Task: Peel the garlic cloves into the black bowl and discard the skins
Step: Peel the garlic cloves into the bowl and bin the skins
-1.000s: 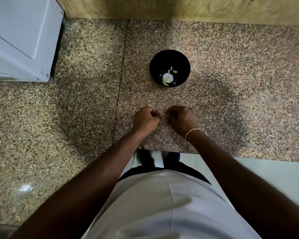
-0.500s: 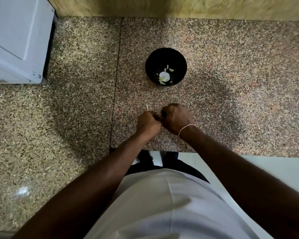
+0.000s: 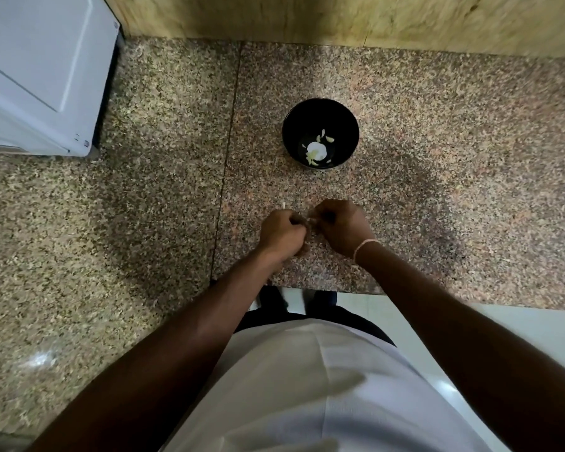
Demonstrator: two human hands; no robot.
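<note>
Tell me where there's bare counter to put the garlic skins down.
Bare granite lies right of the black bowl, and left of it up to the white appliance. It's tighter between the bowl and your left hand and right hand.

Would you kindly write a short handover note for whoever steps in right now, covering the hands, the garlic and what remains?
Left hand and right hand: both curled, fingertips meeting over a small piece between them, presumably a garlic clove; too small to make out.
Black bowl: on the granite counter beyond the hands, holding pale garlic pieces.
Done: some garlic is in the bowl.
Left: finish this clove, drop it in, discard skins. A thin pale sliver lies by the left hand.
</note>
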